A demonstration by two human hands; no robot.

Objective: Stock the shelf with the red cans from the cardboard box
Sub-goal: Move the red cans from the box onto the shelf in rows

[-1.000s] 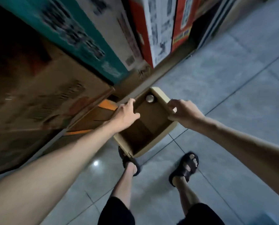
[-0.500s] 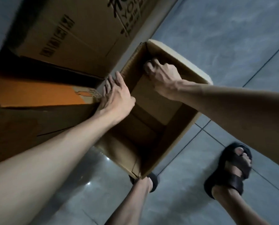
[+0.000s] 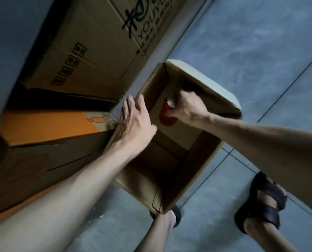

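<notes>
An open cardboard box [image 3: 200, 160] stands on the tiled floor in front of me. My right hand [image 3: 189, 106] reaches into its far end and is closed around a red can [image 3: 167, 113], gripping it near the silver top. My left hand [image 3: 136, 119] rests flat on the box's left rim with fingers spread, holding nothing. The rest of the box's inside looks bare. The shelf is not clearly in view.
Large brown cartons [image 3: 89, 51] and an orange-topped carton [image 3: 44, 124] are stacked close on the left, touching the box. Grey tiled floor [image 3: 242, 51] stretches to the right. My sandalled feet [image 3: 262, 202] stand just behind the box.
My head has come down close to the box. My right hand went from the box's right rim down inside and closed on the red can, lifting it off the bottom. My left hand stayed on the left rim.
</notes>
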